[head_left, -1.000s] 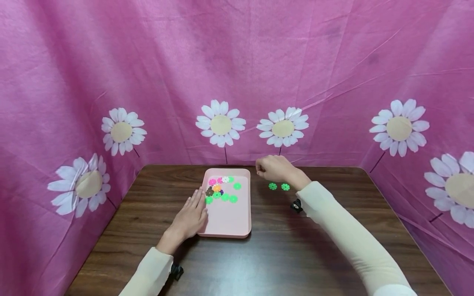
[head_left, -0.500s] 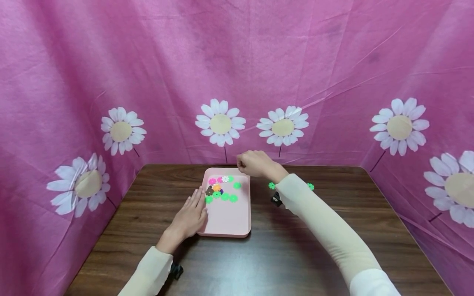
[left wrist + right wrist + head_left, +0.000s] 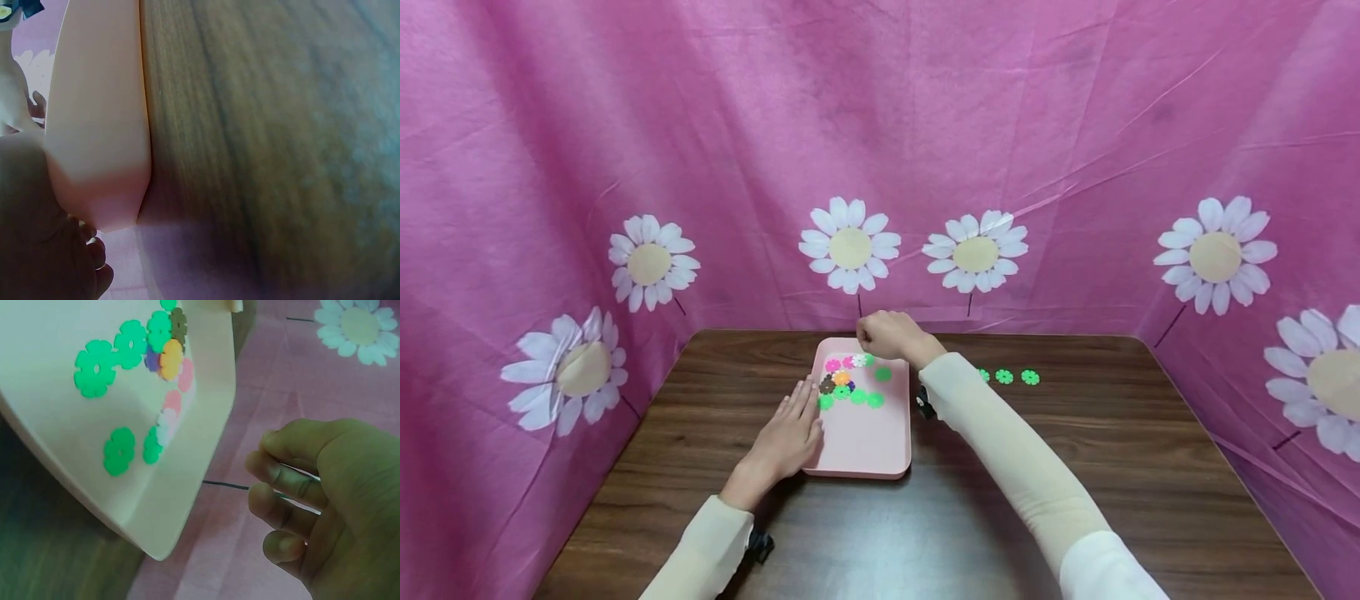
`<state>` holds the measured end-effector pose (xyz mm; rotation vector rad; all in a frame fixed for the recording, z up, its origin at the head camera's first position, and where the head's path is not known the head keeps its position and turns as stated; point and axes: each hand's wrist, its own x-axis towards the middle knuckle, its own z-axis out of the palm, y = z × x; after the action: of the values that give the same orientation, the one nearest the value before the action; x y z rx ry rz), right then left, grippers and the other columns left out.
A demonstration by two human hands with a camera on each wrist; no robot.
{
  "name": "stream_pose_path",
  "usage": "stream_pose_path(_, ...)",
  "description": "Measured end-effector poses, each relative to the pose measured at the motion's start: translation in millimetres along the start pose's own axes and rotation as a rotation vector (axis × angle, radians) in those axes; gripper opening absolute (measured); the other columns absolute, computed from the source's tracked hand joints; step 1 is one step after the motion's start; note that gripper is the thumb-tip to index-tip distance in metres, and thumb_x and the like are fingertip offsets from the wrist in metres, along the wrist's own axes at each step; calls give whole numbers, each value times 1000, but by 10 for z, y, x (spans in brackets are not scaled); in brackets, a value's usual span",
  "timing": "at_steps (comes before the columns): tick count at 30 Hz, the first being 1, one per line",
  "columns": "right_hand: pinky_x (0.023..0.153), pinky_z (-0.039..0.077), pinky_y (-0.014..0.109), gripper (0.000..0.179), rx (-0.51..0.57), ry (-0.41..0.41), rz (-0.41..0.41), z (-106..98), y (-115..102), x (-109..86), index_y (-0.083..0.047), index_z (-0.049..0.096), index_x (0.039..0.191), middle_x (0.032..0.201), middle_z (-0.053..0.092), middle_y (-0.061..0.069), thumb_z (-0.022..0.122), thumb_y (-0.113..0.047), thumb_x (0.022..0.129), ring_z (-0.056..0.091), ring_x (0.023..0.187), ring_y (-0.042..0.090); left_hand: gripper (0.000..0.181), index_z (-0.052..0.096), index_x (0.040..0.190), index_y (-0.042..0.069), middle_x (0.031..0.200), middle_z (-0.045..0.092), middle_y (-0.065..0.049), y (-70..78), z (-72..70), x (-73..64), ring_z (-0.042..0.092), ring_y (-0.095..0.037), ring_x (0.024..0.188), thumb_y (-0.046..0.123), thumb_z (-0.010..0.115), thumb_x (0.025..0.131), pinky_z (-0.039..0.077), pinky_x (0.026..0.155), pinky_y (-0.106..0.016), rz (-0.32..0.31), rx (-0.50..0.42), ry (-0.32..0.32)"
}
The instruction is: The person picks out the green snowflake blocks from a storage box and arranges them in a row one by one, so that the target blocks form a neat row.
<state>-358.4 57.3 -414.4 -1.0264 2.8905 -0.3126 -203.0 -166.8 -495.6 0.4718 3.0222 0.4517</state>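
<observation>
A pink tray (image 3: 859, 442) lies on the table with several flower-shaped plastic discs in its far half: green (image 3: 876, 400), pink (image 3: 832, 366), white (image 3: 859, 361), orange (image 3: 842, 377), brown (image 3: 827, 384) and purple. My left hand (image 3: 786, 433) rests along the tray's left rim, fingers straight. Over the tray's far right corner hovers my right hand (image 3: 891, 335). Its fingers are loosely bent, and the right wrist view shows nothing between thumb and fingertips (image 3: 257, 464). In the left wrist view the tray's outer wall (image 3: 100, 125) stands beside the left hand (image 3: 44, 244).
To the right of the tray, green flower discs (image 3: 1004, 377) lie in a row on the brown wooden table (image 3: 1075, 467), the nearest partly behind the right sleeve (image 3: 992, 433). A pink curtain (image 3: 910, 150) with large daisies hangs behind the table.
My right hand has moved left from beside the green discs to above the tray's far right corner. A third green disc now shows at the row's right end. The left hand stays put.
</observation>
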Motion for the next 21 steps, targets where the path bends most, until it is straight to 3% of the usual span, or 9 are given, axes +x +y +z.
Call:
stream_pose_path(7, 81, 52, 34, 10, 47, -64, 76, 205, -31, 51, -13, 72, 100, 98, 70, 1, 62, -11, 103, 60, 89, 17, 63, 26, 165, -8, 177, 17, -23, 2, 8, -8, 18, -40, 166, 25, 41, 114, 22, 135, -55, -3, 4, -7)
stream_pose_path(15, 100, 55, 39, 30, 76, -180, 184, 380, -32, 37, -12, 71, 135, 129, 71, 5, 60, -13, 107, 59, 107, 20, 63, 25, 165, -8, 177, 17, -23, -8, 27, -8, 17, -39, 166, 25, 40, 114, 21, 135, -54, -4, 14, -15)
stream_pose_path(18, 95, 52, 37, 29, 45, -208, 203, 412, -26, 27, -13, 71, 134, 129, 69, 5, 59, -10, 107, 56, 107, 22, 63, 24, 166, -8, 178, 15, -23, -4, 23, -4, 16, -39, 166, 25, 40, 114, 20, 135, -54, -10, 14, -23)
stream_pose_path(21, 89, 48, 37, 20, 1, -232, 219, 439, -8, 23, -14, 72, 119, 118, 66, 5, 61, -8, 104, 54, 103, 22, 64, 24, 166, -8, 178, 15, -22, -2, 19, -3, 16, -39, 166, 26, 40, 114, 20, 136, -54, -14, 12, -24)
